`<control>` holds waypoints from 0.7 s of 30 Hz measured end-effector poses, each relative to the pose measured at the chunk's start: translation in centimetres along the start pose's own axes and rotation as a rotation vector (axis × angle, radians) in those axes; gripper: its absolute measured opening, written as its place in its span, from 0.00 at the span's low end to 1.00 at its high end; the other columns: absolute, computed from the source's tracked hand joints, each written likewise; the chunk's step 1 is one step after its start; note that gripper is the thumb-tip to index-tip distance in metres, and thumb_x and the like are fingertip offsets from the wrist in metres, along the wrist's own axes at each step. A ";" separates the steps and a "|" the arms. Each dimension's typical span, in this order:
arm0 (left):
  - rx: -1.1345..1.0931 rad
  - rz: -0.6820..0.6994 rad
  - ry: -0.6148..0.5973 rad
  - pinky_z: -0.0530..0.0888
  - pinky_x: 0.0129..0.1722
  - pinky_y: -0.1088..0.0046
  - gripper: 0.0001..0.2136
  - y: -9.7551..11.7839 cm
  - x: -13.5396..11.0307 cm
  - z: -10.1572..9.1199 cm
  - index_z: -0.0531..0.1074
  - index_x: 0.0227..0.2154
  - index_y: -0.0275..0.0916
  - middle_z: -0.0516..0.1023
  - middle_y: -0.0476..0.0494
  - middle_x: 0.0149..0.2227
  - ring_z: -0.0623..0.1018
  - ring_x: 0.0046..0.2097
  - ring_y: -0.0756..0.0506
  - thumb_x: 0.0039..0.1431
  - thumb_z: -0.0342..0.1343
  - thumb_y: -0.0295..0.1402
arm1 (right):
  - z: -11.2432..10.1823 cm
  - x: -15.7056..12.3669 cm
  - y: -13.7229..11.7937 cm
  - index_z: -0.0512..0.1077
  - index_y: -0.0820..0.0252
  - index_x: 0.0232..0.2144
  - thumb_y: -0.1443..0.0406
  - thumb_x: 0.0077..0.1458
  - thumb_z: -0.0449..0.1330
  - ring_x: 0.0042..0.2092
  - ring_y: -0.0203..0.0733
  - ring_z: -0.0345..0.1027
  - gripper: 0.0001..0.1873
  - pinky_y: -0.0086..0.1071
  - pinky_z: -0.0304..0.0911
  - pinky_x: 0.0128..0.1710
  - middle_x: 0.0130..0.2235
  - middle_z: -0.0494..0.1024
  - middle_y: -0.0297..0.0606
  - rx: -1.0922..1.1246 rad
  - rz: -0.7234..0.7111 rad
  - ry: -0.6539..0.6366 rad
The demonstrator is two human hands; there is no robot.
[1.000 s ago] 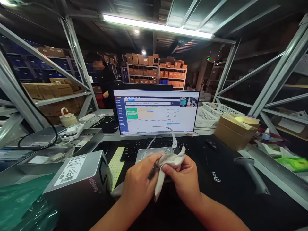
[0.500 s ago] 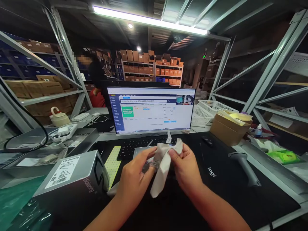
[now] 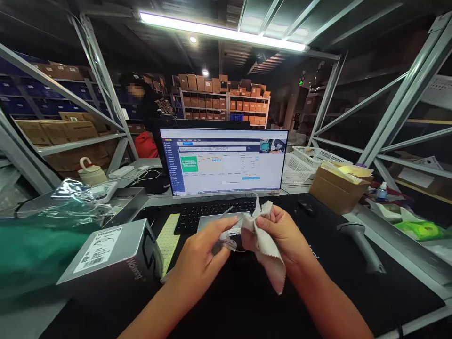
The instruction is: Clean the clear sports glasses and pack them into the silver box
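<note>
Left grip [image 3: 197, 252] is closed on the clear glasses [image 3: 229, 244]; the frame sits between our thumb and fingers, just past the thumb tip. Right grip [image 3: 286, 235] is clenched on a pale cloth [image 3: 270, 256], bunched under our thumb, one corner hanging down below the grip. Can't tell whether we also pinch the frame through the cloth. One temple [image 3: 257, 205] sticks up behind the cloth, the other slants up past our left fingertips. So the glasses span the gap between both hands, held above the black-covered tabletop [image 3: 240, 306].

Just behind our hands: a light tray-like piece [image 3: 206, 222], partly hidden, in front of the keyboard [image 3: 189, 217]. To the left, a yellow sheet [image 3: 170, 240], then the silver Wokening box [image 3: 109, 249], with a green plastic bag [image 3: 28, 254] beyond it. To the right, mouse [image 3: 305, 205], scanner [image 3: 363, 245] lying on its side, open cardboard box [image 3: 335, 190]. Monitor [image 3: 226, 181] is on behind the keyboard. Further back left, a person [image 3: 146, 101] in dark clothing stands near the shelving.
</note>
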State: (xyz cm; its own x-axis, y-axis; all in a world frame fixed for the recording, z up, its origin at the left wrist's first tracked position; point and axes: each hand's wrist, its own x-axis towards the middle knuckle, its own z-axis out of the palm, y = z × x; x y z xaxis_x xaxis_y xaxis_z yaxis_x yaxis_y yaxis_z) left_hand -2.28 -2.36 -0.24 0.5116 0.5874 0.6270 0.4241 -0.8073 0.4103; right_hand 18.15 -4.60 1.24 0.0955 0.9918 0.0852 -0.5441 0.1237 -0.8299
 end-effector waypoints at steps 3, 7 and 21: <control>-0.050 -0.041 -0.006 0.74 0.57 0.67 0.21 -0.3 -0.1 0.5 0.68 0.57 0.47 0.77 0.49 0.57 0.77 0.57 0.46 0.62 0.51 0.28 | -0.1 0.2 -0.2 0.63 0.59 0.22 0.60 0.27 0.81 0.24 0.30 0.60 0.29 0.25 0.58 0.25 0.21 0.67 0.26 0.021 0.040 0.026; -0.179 -0.161 -0.024 0.76 0.53 0.65 0.20 -0.5 0.0 0.7 0.69 0.57 0.47 0.78 0.46 0.55 0.79 0.53 0.44 0.62 0.51 0.30 | -0.7 0.9 -0.3 0.63 0.59 0.22 0.56 0.31 0.79 0.22 0.28 0.57 0.29 0.23 0.54 0.22 0.20 0.66 0.24 -0.053 0.009 0.080; -0.235 -0.227 0.050 0.74 0.58 0.63 0.20 -1.0 0.1 -0.5 0.71 0.56 0.47 0.77 0.47 0.56 0.77 0.56 0.43 0.60 0.53 0.31 | -0.4 -1.9 3.9 0.69 0.57 0.48 0.72 0.62 0.52 0.61 0.51 0.68 0.14 0.46 0.64 0.60 0.50 0.80 0.45 -1.243 -1.270 -0.001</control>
State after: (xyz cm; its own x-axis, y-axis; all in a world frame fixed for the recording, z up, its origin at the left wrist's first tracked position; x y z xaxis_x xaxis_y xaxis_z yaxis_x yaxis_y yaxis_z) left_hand -3.04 -1.49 -0.26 0.3844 0.7550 0.5312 0.3361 -0.6504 0.6812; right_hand 16.18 -5.99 -2.40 -0.0856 0.3148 0.9453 0.7485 0.6465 -0.1475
